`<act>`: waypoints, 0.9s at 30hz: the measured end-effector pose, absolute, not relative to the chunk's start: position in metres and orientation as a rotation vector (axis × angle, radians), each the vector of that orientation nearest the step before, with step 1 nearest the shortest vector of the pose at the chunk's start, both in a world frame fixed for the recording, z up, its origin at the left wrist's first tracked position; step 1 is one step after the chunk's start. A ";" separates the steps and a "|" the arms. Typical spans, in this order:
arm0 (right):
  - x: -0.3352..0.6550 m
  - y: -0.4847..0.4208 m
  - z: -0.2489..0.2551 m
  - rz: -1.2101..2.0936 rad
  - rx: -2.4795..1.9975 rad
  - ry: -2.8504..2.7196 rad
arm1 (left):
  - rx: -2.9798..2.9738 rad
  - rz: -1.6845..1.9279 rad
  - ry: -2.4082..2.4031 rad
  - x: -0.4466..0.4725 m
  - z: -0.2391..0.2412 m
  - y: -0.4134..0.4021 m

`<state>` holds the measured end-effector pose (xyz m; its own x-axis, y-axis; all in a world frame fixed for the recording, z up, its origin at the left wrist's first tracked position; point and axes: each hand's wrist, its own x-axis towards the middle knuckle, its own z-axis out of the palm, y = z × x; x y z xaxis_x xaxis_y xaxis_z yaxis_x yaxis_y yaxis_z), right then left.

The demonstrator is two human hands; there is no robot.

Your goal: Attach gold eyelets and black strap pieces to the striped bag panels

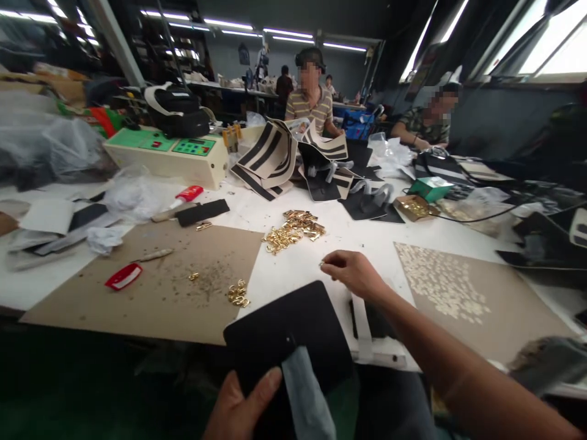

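Note:
My left hand [247, 403] grips a black panel [293, 324] at the bottom middle, the thumb lying on its face. A grey-blue strip [309, 394] hangs on the panel beside that thumb, below a small mark or hole. Over the white table, my right hand [351, 272] is closed in a pinch, with a tiny bright piece at its fingertips, too small to name. Just beyond it lies a heap of gold metal fittings [293, 232]. A smaller pile of gold fittings [238, 294] rests on the brown board, left of the panel.
A brown board [151, 305] at left bears a red tray [123, 277] and an awl-like tool [156, 255]. Pale small pieces [444, 278] cover another board at right. Striped panels [270, 159] are stacked behind. A green-topped machine [169, 153] stands back left. Two people sit across the table.

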<state>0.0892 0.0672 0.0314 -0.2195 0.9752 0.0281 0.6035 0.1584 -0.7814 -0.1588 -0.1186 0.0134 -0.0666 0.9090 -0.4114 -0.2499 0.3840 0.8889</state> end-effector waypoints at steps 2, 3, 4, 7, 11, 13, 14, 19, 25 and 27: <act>0.136 0.035 0.033 0.888 -1.624 -1.723 | 0.683 1.107 1.148 -0.152 0.026 -0.096; 0.153 0.019 0.031 0.889 -1.673 -1.662 | 0.674 1.113 1.095 -0.148 0.030 -0.084; 0.166 0.004 0.028 0.890 -1.709 -1.621 | 0.664 1.110 1.048 -0.145 0.032 -0.073; 0.179 -0.030 0.014 0.862 -1.747 -1.572 | 0.656 1.077 0.935 -0.131 0.029 -0.044; 0.171 -0.044 -0.003 0.699 -1.772 -1.655 | 0.710 1.069 0.926 -0.117 0.013 -0.025; 0.170 -0.044 -0.007 0.603 -1.789 -1.730 | 0.759 1.066 0.958 -0.115 0.007 -0.024; 0.170 -0.044 -0.009 0.562 -1.791 -1.762 | 0.784 1.062 0.971 -0.115 0.005 -0.025; 0.177 -0.046 -0.013 0.432 -1.837 -1.877 | 0.865 1.019 0.994 -0.116 0.003 -0.029; 0.181 -0.049 -0.017 0.354 -1.725 -1.927 | 0.916 1.038 1.045 -0.116 0.000 -0.026; 0.183 -0.048 -0.017 0.345 -1.670 -1.974 | 0.937 1.035 1.048 -0.117 -0.003 -0.025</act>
<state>0.1828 -0.0480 -0.0172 -0.0981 0.9690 0.2269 0.8346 0.2043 -0.5115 -0.1170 -0.0246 -0.0026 0.1644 0.9621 -0.2177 -0.2050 0.2492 0.9465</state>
